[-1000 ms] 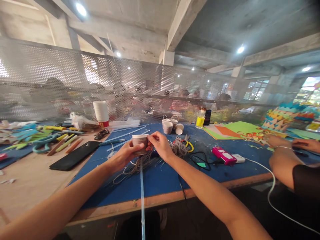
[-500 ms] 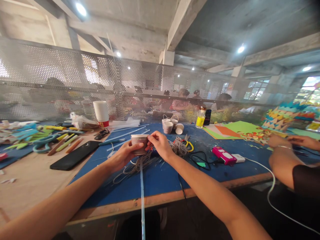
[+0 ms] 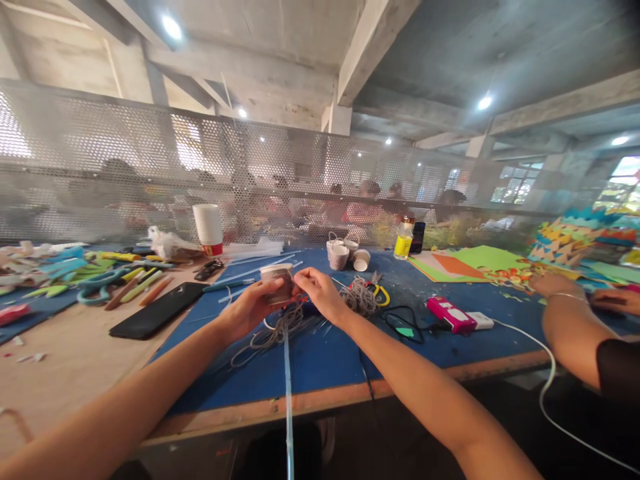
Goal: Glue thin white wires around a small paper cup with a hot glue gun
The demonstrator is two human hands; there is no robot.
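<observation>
My left hand (image 3: 250, 305) is closed around a small paper cup (image 3: 277, 269) with a pale rim and a grey-brown side, held upright above the table. At the cup's right side my right hand (image 3: 323, 293) has its thumb and fingertips pinched together; what they hold is too small to make out. Loose grey cord (image 3: 363, 299) lies in a tangle behind and below my hands. Under the cup, a long translucent strip (image 3: 289, 387) runs toward me past the table edge. Several small cups (image 3: 339, 256) stand farther back, one tipped on its side.
Left of my hands lie a black phone (image 3: 157, 311), blue-handled scissors (image 3: 100, 283) and a stack of paper cups (image 3: 207, 227). Yellow-handled scissors (image 3: 382, 295), a pink device (image 3: 450, 315) and a bottle (image 3: 403, 239) are rightward. Another person's arm (image 3: 570, 320) rests at the right.
The view has shifted slightly, moving the table things a little rightward. Both hands stay at the cup, which is tilted a bit differently.
</observation>
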